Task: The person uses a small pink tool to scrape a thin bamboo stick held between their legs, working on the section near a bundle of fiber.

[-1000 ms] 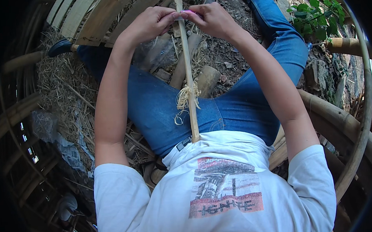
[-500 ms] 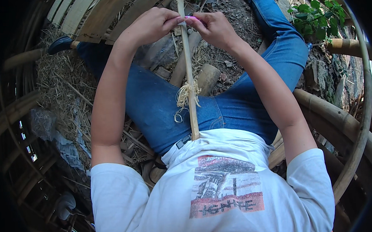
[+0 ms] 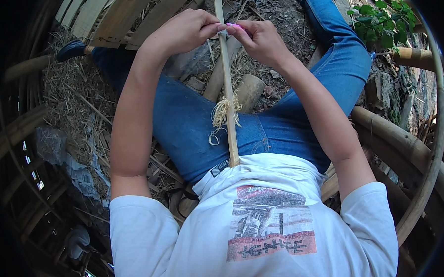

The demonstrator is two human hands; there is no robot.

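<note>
A long pale bamboo strip stretches away from my waist between my legs, its near end against my shirt. Toward its far end, my left hand is closed in a pinch at the strip's left side. From the right, my right hand is closed round a small pink thing, mostly hidden by the fingers, so its kind is unclear. A narrow white band shows on the strip between my fingertips. A tangle of pale fibre strands hangs about the strip nearer my lap.
A cut bamboo piece lies on the ground between my legs. Wooden slats stand at the far left, above straw and crumpled plastic. Thick bamboo poles run along the right side, below a leafy plant.
My right hand has shifted slightly down and right at the strip, and more of the pink thing shows. My left hand keeps its pinch. The strip remains in nearly the same place.
</note>
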